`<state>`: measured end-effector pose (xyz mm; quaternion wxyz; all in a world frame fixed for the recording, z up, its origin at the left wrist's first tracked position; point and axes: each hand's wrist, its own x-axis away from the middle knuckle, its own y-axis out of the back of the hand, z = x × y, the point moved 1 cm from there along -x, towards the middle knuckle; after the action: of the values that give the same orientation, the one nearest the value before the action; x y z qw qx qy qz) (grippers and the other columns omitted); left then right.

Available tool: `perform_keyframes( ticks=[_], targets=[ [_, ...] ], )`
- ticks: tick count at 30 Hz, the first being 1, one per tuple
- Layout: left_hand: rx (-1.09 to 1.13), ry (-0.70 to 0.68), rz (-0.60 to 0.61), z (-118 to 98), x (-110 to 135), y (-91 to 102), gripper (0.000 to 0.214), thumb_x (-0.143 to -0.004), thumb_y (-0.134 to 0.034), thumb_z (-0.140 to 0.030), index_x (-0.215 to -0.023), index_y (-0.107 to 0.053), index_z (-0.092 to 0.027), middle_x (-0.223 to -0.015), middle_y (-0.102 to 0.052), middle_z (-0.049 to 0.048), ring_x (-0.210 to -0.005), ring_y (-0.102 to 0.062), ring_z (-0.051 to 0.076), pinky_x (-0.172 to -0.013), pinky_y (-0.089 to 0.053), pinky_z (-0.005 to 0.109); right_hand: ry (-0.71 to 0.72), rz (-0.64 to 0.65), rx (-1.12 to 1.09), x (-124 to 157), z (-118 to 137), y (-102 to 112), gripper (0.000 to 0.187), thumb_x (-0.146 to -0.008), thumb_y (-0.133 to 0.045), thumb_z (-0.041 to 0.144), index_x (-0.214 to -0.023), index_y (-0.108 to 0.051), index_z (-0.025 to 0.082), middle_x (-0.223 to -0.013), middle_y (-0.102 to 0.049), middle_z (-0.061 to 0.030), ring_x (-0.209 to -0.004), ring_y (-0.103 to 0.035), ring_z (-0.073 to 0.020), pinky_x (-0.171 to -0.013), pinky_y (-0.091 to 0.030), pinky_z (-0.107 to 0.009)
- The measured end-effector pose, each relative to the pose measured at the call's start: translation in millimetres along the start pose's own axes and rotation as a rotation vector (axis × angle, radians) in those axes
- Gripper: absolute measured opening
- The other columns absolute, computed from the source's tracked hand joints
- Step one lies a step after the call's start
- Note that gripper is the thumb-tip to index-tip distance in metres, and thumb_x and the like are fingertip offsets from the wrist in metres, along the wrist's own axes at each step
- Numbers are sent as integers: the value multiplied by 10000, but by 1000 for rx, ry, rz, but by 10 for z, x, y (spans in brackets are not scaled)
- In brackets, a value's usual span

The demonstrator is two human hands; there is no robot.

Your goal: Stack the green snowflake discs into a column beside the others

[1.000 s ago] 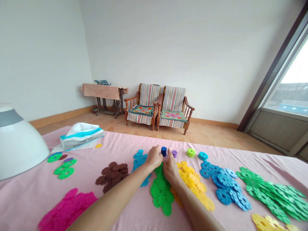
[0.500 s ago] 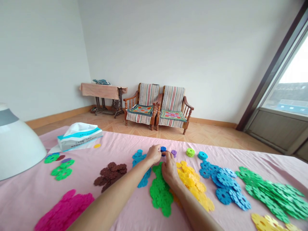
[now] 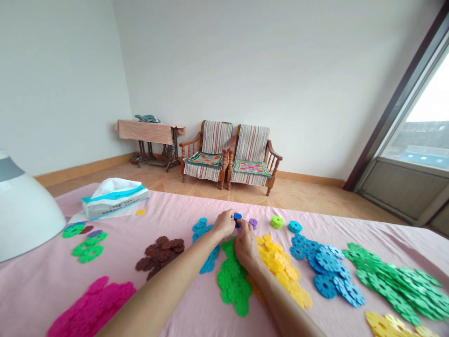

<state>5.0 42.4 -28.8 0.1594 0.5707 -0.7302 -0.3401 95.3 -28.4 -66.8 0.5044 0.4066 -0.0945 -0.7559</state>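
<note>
A small dark blue stack of snowflake discs stands on the pink cloth near the far side. My left hand pinches it from the left and my right hand closes on it from the right. A purple stack, a lime stack and a teal stack stand in a row to its right. Beneath my hands lie flat piles of discs: green, yellow, light blue.
Other disc piles lie around: brown, magenta, blue, green at the right, yellow at the corner. A tissue box and a white dome sit at the left. Two chairs stand beyond.
Both hands have closed in on the dark blue stack, which stood free between them a second ago. The view has shifted slightly.
</note>
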Motion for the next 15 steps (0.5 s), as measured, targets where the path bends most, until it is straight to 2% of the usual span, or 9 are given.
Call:
perform_keyframes(
  ticks=[9,15],
  targets=[
    [0,14,4,-39,29,33,355,-756,-467,-69,-1047,-644,-171,-983,-682,48,-888,-610,156,-774,-451,203,-4,3,-4,1,4,17,545,-624,-395,30,-1148,-481,155,-1108,-534,-118,-1065,-504,-234,-916,-413,-416],
    [20,12,5,-33,35,34,385,-734,-487,-51,-1072,-631,-166,-978,-684,51,-878,-619,155,-763,-460,206,-18,-13,-20,7,50,45,488,-623,-402,37,-1083,-503,162,-1051,-549,-103,-1016,-522,-231,-888,-425,-395]
  ],
)
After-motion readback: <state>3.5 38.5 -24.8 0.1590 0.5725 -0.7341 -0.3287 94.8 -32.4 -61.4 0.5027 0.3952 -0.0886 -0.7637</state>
